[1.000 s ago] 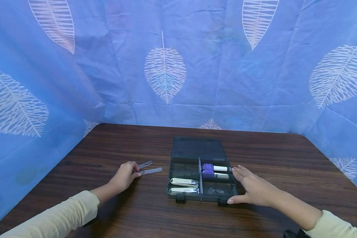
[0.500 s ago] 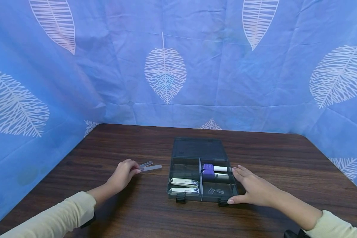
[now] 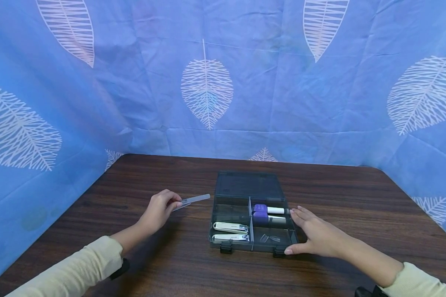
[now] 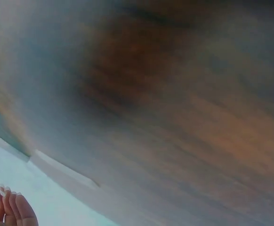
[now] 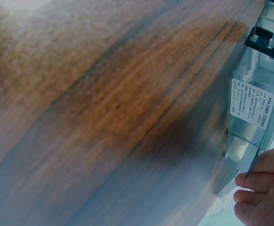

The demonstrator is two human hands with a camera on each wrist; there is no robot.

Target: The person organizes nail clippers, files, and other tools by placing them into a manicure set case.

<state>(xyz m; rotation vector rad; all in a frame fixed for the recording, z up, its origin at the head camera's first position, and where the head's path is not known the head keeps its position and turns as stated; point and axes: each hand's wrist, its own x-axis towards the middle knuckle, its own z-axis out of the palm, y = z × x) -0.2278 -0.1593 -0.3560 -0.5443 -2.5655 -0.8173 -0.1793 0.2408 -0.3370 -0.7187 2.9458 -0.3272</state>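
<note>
My left hand (image 3: 157,212) pinches two slim translucent nail files (image 3: 198,198) by one end, thumb against fingers, left of the dark see-through box (image 3: 247,184). The files overlap and point towards the box. My right hand (image 3: 317,234) rests at the box's right front corner, fingers along the side and thumb by a front latch (image 3: 278,251). Its lid lies back. Inside, two white nail clippers (image 3: 230,227) lie front left, two purple nail polish bottles (image 3: 260,210) back right, and small clear pieces (image 3: 269,238) front right. In the right wrist view a printed label (image 5: 252,103) shows on the box.
The dark wooden table (image 3: 163,177) lies under everything. Blue cloth (image 3: 245,95) with white leaf prints hangs behind it and at both sides. A white divider (image 3: 250,222) splits the box into left and right halves.
My left hand has lifted the nail files and turned them, so their free ends point further right and up, nearer the box. My right hand and the box stay in place.
</note>
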